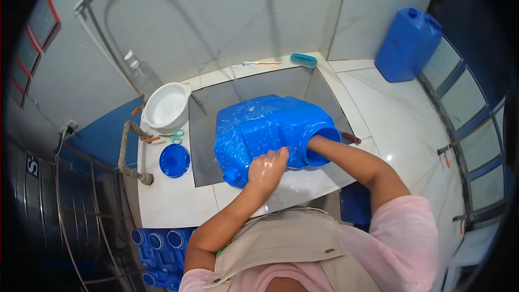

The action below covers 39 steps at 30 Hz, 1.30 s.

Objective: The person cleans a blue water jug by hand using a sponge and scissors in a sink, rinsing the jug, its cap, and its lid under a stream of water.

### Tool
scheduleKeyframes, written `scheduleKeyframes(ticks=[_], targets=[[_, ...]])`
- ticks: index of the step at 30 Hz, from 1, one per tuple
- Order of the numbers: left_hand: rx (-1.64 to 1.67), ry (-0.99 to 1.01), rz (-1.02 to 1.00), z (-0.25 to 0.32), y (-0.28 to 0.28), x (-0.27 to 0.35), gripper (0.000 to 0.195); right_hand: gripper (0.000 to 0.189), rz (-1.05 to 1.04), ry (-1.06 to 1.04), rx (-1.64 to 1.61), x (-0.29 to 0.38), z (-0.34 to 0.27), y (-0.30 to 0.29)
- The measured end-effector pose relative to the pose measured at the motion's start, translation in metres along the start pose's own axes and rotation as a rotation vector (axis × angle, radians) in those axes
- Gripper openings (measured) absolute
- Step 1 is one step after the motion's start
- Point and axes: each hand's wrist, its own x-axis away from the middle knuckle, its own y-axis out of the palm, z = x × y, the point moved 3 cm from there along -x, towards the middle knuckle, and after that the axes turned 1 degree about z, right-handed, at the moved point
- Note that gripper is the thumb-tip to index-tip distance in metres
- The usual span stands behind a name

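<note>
A large blue plastic water container [267,121] lies on its side across the sink [292,83], with suds and water on its surface. Its wide round mouth [334,132] faces right, and a small capped spout [233,176] points toward the lower left. My left hand [267,170], wet and foamy, is closed around the container's handle on the near side. My right forearm [344,152] goes in through the wide mouth. The right hand itself is hidden inside, so what it holds cannot be seen.
On the left counter stand a white basin [166,107] with suds, green-handled scissors [177,135], a blue lid [174,160] and a clear pump bottle [142,73]. A toothbrush [261,63] and teal brush [303,60] lie behind the sink. Another blue container [409,44] stands right; several blue jugs [162,251] sit below.
</note>
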Motion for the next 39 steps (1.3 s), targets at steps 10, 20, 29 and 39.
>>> scheduleKeyframes(ticks=[10, 20, 29, 39], targets=[[0.116, -0.211, -0.077, -0.086, 0.032, -0.027, 0.021, 0.017, -0.176, 0.104, 0.293, -0.021, -0.072, -0.157], [0.389, -0.597, 0.005, -0.152, 0.078, -0.038, 0.036, 0.019, 0.175, -0.11, -0.883, -0.338, -0.125, -0.108], [0.9, -1.118, 0.114, -0.227, 0.122, -0.013, 0.033, 0.016, 0.05, 0.336, -1.007, -0.297, -0.033, -0.15], [0.485, -0.666, 0.247, -0.269, 0.132, -0.006, 0.042, 0.016, -0.179, 0.271, -0.855, -0.299, -0.044, -0.168]])
